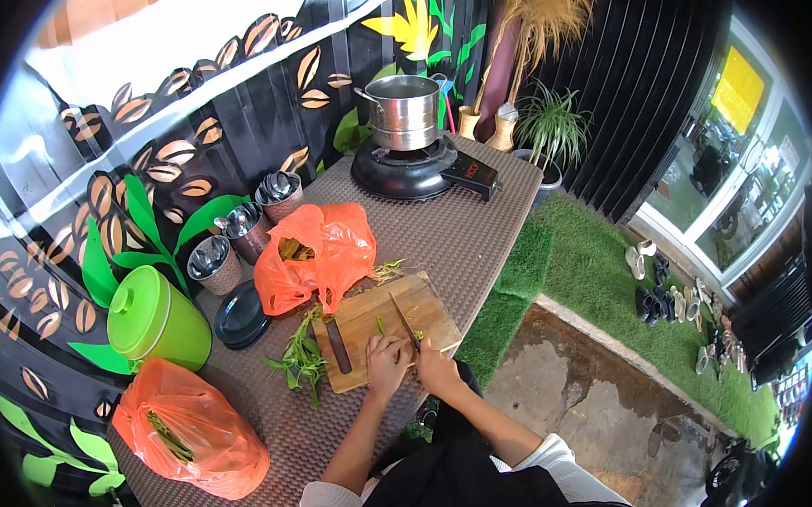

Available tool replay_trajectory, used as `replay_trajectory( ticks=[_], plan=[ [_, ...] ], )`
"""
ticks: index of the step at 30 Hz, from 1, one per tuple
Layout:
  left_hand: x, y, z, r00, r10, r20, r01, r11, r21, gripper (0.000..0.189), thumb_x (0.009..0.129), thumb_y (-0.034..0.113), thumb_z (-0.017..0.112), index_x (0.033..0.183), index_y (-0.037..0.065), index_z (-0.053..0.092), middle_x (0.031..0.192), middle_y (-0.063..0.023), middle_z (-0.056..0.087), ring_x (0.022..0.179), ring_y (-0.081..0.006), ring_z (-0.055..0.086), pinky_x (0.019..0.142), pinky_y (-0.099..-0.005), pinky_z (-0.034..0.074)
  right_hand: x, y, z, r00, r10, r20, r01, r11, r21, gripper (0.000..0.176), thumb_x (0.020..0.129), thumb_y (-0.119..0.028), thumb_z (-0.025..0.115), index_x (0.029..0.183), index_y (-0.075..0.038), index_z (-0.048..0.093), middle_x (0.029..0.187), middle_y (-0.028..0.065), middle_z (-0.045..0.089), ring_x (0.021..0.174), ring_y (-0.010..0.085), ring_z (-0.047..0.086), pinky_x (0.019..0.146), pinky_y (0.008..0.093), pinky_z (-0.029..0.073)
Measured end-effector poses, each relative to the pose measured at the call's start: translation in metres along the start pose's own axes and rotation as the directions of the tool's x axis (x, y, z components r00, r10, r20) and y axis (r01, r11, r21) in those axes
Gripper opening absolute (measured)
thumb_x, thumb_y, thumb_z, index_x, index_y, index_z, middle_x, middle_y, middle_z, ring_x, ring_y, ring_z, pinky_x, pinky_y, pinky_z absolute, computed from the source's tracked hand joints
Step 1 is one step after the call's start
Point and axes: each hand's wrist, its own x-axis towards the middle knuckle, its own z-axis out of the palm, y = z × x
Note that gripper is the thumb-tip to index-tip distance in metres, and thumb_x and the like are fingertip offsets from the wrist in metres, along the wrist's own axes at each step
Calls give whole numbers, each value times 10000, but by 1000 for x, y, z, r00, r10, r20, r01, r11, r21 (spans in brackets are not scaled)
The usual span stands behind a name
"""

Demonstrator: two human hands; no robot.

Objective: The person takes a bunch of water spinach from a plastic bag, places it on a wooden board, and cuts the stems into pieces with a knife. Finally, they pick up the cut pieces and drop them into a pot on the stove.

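Observation:
On the brown woven-texture table lies a wooden cutting board with a dark slot near its left end. My right hand is closed on a knife, its blade pointing up and away across the board. Beside it, my left hand rests on the board's near edge with its fingers bent together; what they hold, if anything, is too small to name. A small green piece lies just beyond them. Leafy green stems spread at the board's left side. An orange plastic bag with greens inside stands behind the board.
A steel pot sits on a black gas stove at the back. Along the left are cutlery cups, dark stacked plates, a green lidded container and another orange bag. The table's right edge borders artificial grass.

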Motion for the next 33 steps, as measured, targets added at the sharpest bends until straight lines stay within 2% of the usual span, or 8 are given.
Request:
replay_trajectory(
  ticks=[6, 10, 16, 18, 22, 24, 29, 33],
  plan=[
    [1, 2, -1, 998, -69, 3, 69, 997, -41, 276, 791, 39, 637, 1064, 38, 677, 886, -65, 663, 914, -265, 542, 853, -363, 436, -15, -6, -13, 999, 20, 47, -24, 997, 79, 304, 934, -214, 468, 1087, 37, 390, 845, 291, 646, 798, 445, 658, 678, 511, 538],
    [2, 2, -1, 996, -87, 5, 87, 994, -72, 227, 794, 61, 633, 1019, 49, 662, 899, -70, 663, 891, -287, 545, 846, -391, 436, -16, -10, 1, 993, 92, 69, -98, 992, 82, 313, 935, -217, 469, 1091, 41, 388, 854, 292, 645, 825, 460, 647, 704, 526, 529],
    [-1, 0, 2, 992, -129, -11, 126, 984, -127, 135, 790, 44, 638, 924, 46, 645, 902, -64, 668, 908, -281, 567, 822, -381, 452, 3, 0, -4, 1000, -11, 16, 9, 996, 86, 323, 927, -217, 483, 1095, 43, 388, 873, 297, 643, 823, 448, 655, 700, 509, 540],
    [0, -1, 2, 996, -87, -36, 83, 992, -100, 138, 780, 31, 646, 918, 45, 641, 898, -67, 669, 901, -278, 577, 814, -374, 462, -6, -2, -6, 999, 12, 47, -17, 995, 102, 316, 924, -210, 485, 1093, 39, 389, 877, 301, 641, 803, 436, 663, 682, 502, 545],
    [-1, -1, 2, 993, -121, 3, 121, 986, -118, 134, 775, 23, 653, 907, 34, 633, 877, -82, 664, 891, -273, 590, 810, -367, 470, -15, -11, 8, 992, 115, 53, -120, 989, 83, 314, 917, -203, 489, 1088, 42, 390, 867, 303, 641, 783, 436, 663, 670, 505, 541],
    [-1, -2, 4, 992, -117, -42, 109, 982, -155, 134, 802, 19, 648, 936, 8, 634, 833, -99, 641, 839, -249, 584, 732, -335, 482, -6, -9, 9, 998, 55, 29, -57, 997, 55, 318, 912, -206, 496, 1080, 43, 392, 855, 301, 642, 770, 436, 664, 661, 505, 540],
    [0, 3, -1, 992, -122, -34, 116, 984, -133, 128, 797, 7, 654, 921, 2, 623, 850, -115, 624, 833, -244, 600, 736, -329, 496, -7, -7, -4, 1000, -28, 3, 27, 993, 115, 332, 916, -198, 485, 1108, 54, 386, 824, 289, 647, 787, 437, 663, 673, 509, 538],
    [0, 2, 2, 990, -132, -50, 122, 978, -167, 135, 774, 9, 662, 900, 8, 612, 830, -122, 633, 848, -270, 609, 754, -363, 490, -16, -20, 1, 996, 88, 30, -91, 990, 111, 317, 908, -182, 508, 1100, 42, 391, 864, 297, 645, 838, 449, 654, 718, 507, 535]
  ],
)
